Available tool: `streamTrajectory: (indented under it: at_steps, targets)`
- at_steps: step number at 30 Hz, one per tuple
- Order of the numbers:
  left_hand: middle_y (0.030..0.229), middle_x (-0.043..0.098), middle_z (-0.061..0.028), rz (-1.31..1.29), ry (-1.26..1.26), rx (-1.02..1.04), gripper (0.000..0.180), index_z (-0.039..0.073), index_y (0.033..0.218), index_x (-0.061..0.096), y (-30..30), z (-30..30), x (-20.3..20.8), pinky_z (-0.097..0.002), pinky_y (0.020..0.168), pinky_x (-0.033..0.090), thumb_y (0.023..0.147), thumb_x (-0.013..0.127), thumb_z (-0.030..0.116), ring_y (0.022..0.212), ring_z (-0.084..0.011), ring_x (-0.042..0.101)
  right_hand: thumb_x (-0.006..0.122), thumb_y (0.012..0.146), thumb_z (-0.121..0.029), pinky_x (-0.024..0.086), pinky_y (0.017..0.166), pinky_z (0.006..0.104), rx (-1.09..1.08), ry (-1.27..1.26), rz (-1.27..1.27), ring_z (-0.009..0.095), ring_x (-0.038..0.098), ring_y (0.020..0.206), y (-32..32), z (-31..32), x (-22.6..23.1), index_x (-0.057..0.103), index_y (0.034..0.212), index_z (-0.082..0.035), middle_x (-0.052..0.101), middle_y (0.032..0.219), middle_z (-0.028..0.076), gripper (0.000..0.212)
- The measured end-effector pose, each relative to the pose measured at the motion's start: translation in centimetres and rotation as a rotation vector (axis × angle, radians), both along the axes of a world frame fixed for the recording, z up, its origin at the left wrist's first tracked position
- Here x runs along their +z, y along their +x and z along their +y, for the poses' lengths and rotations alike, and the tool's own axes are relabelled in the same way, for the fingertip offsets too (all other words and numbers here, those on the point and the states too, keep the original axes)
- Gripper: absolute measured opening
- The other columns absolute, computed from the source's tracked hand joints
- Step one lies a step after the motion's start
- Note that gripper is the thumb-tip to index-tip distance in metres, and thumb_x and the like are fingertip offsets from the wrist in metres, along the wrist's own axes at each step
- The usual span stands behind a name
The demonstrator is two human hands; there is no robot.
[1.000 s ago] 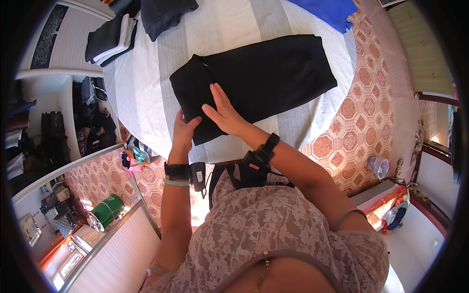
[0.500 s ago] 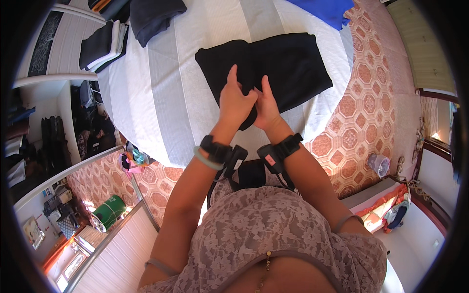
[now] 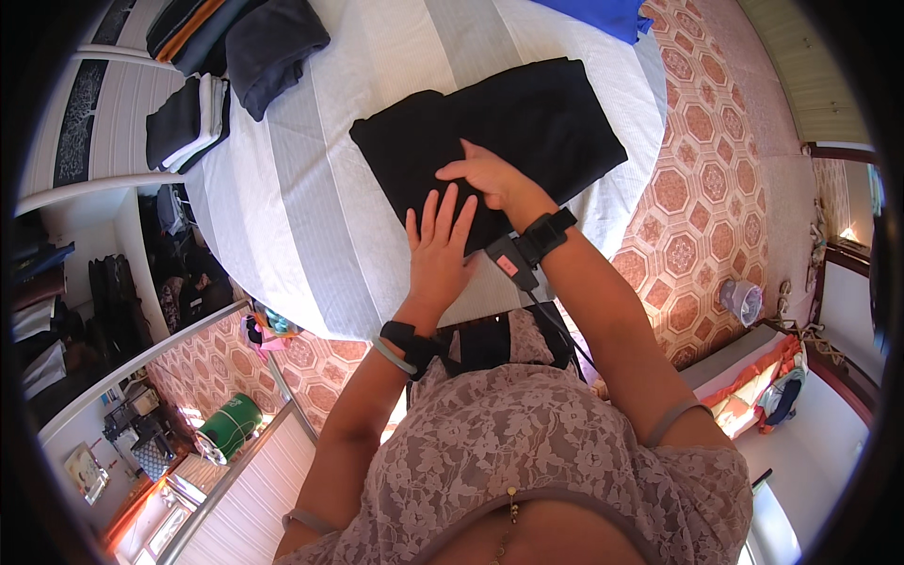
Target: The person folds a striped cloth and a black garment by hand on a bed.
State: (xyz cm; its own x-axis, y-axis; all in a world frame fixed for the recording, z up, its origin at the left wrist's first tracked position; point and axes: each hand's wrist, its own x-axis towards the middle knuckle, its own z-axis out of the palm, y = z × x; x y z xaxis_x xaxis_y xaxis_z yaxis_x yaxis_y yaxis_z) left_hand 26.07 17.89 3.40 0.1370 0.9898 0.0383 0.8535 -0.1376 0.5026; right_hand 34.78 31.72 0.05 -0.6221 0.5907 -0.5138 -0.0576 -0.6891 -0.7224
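A black folded garment (image 3: pixel 527 113) lies on the cloth-covered table in front of me; its exact kind does not show. My left hand (image 3: pixel 438 247) rests on its near edge, fingers spread flat over the fabric. Just above it and to the right, my right hand (image 3: pixel 490 179) presses on the garment's middle. Two of its fingers point apart to the left; the others are partly hidden. Both wrists carry black strapped devices.
The round table (image 3: pixel 315 193) wears a white and grey striped cloth. Folded clothes (image 3: pixel 188 122) and a dark grey garment (image 3: pixel 273 56) sit at the far left. Blue cloth (image 3: pixel 603 14) lies at the far edge. A bin (image 3: pixel 741 301) stands on the tiled floor at right.
My hands were close together at the garment's near fold; now the left lies spread at its near edge and the right has moved onto its middle. The near-left part now looks flatter.
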Motion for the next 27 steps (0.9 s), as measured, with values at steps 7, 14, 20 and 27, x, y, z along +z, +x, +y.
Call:
streamTrajectory:
  at_steps: [7, 14, 20, 27]
  targets:
    - [0.137, 0.029, -0.0060, 0.172, 0.032, 0.096, 0.074, 0.014, 0.129, 0.037, -1.3, -1.3, -1.5, -0.0501, 0.103, 0.013, 0.061, 0.049, -0.015, 0.127, -0.0280, 0.024, 0.055, 0.077, -0.006, 0.043, 0.084, 0.0281, -0.060, -0.189, 0.108, 0.019, 0.050, 0.098, -2.8, -1.3, -0.4, 0.033, 0.128, -0.003, 0.050, 0.112, 0.010, 0.056]
    - [0.136, 0.029, -0.0070, 0.193, -0.016, 0.044, 0.070, 0.015, 0.129, 0.036, -1.3, -1.1, -0.9, -0.0498, 0.103, 0.013, 0.065, 0.051, -0.008, 0.128, -0.0284, 0.023, 0.056, 0.077, -0.012, 0.037, 0.090, 0.0295, -0.109, -0.108, 0.030, 0.021, 0.044, 0.107, -1.9, -1.4, -0.1, 0.029, 0.131, -0.004, 0.046, 0.119, 0.012, 0.061]
    - [0.133, 0.034, -0.0096, -0.224, -0.139, -0.059, 0.054, 0.010, 0.123, 0.043, -3.3, -0.1, 0.2, -0.0533, 0.101, 0.016, 0.069, 0.051, 0.003, 0.126, -0.0276, 0.027, 0.056, 0.077, -0.014, 0.037, 0.092, 0.0334, -0.097, 1.174, -0.581, 0.031, 0.045, 0.110, 1.8, -4.9, 3.0, 0.041, 0.124, -0.008, 0.046, 0.120, 0.016, 0.049]
    - [0.134, 0.034, -0.0117, 0.073, 0.123, 0.066, 0.040, 0.009, 0.124, 0.042, -5.9, 7.7, -0.3, -0.0441, 0.101, 0.023, 0.085, 0.047, 0.016, 0.124, -0.0302, 0.029, 0.060, 0.072, -0.018, 0.019, 0.100, 0.0496, 0.377, 1.439, -0.742, 0.026, 0.030, 0.123, 5.6, -9.5, 1.1, 0.049, 0.118, -0.018, 0.034, 0.133, 0.007, 0.047]
